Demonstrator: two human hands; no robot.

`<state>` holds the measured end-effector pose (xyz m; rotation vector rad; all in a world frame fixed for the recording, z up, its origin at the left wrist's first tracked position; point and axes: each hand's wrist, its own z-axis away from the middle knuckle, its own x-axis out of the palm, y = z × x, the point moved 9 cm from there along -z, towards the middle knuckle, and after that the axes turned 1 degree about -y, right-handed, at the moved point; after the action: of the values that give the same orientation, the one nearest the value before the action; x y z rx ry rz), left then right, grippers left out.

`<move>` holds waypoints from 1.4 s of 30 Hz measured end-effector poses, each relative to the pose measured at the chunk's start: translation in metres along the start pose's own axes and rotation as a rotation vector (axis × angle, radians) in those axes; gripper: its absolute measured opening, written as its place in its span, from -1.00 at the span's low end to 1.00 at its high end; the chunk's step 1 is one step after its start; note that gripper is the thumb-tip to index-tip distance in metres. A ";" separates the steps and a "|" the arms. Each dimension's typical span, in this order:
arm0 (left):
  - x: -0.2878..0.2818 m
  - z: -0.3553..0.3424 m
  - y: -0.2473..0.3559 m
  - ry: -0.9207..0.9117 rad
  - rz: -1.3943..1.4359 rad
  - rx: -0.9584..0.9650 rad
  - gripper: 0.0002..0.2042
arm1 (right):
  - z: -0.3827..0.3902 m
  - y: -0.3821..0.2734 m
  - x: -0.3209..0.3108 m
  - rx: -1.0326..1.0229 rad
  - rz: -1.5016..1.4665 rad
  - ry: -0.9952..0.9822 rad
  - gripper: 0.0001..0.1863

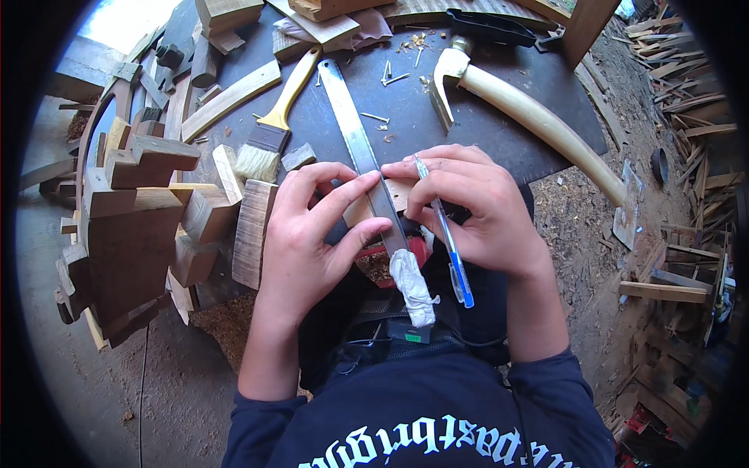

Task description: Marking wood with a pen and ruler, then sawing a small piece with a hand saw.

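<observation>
My left hand (pixel 308 226) pinches a long steel ruler (pixel 346 101) between thumb and fingers, just past its middle. A hole pierces the ruler's far end, and a crumpled white wrapping (pixel 412 287) covers the near end. Under the ruler lies a small pale piece of wood (pixel 399 193), mostly hidden by my hands. My right hand (pixel 476 199) closes around a clear and blue ballpoint pen (pixel 449 242), its blue end toward me. The right index fingertip reaches to the ruler's edge. Whether the pen tip touches anything, I cannot tell.
On the dark tabletop (pixel 515 101) lie a claw hammer (pixel 538 109), a yellow-handled paintbrush (pixel 281 113) and several loose nails (pixel 376 118). Wooden blocks (pixel 160 160) crowd the left side. Scrap wood (pixel 679 86) piles up on the ground at right. A red object (pixel 417 251) shows below my hands.
</observation>
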<state>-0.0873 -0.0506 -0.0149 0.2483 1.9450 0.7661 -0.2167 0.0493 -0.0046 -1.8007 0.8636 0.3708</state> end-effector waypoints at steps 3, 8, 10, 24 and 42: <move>-0.003 0.001 -0.001 0.026 0.061 -0.020 -0.54 | -0.007 -0.008 -0.013 -0.011 -0.111 0.067 -0.81; -0.003 -0.005 0.005 -0.061 0.046 -0.046 -0.57 | -0.011 -0.017 -0.032 0.034 -0.190 0.094 -0.71; -0.003 -0.008 0.009 -0.068 0.027 -0.067 -0.57 | -0.019 -0.014 -0.020 0.062 -0.193 0.087 -0.77; -0.003 -0.006 0.006 -0.111 0.031 -0.147 -0.58 | -0.009 0.014 0.003 0.287 -0.150 0.146 -0.89; -0.003 -0.009 0.009 -0.100 0.058 -0.121 -0.60 | -0.008 0.008 0.000 0.277 -0.051 0.169 -0.88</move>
<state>-0.0953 -0.0487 -0.0041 0.2653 1.7966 0.8898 -0.2236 0.0402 -0.0070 -1.6077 0.9356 0.0613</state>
